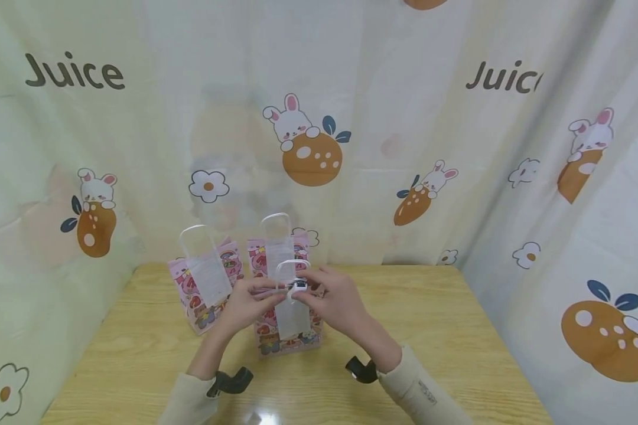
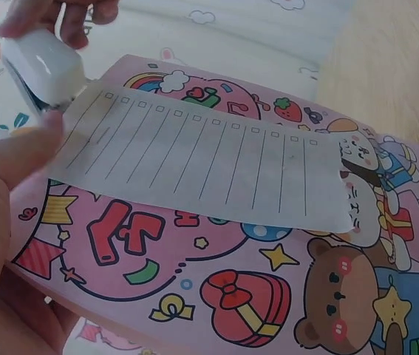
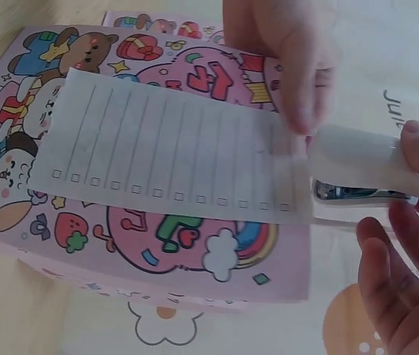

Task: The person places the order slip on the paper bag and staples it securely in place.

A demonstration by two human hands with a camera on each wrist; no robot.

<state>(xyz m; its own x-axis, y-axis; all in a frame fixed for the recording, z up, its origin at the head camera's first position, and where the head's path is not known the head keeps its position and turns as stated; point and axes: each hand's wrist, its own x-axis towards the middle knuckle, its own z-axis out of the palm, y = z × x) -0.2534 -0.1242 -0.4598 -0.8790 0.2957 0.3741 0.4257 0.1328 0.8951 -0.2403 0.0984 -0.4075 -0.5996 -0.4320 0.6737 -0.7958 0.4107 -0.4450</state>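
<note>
In the head view a pink cartoon paper bag (image 1: 268, 343) with a white handle stands in front of me. A lined paper sheet (image 2: 209, 166) with small checkboxes lies along its front, its top end at the bag's mouth. My left hand (image 1: 251, 304) pinches the sheet and bag at the top edge, thumb over the sheet. A small white stapler (image 3: 360, 164) is held between the thumb and fingers of my right hand (image 1: 337, 300). The stapler's jaws are at the sheet's top edge; whether they have pressed through cannot be seen.
Two similar pink bags, one at the left (image 1: 194, 301) and one behind (image 1: 257, 257), stand on the wooden table (image 1: 404, 330) with white sheets at their fronts. A printed curtain (image 1: 372, 206) hangs around the table's back and sides.
</note>
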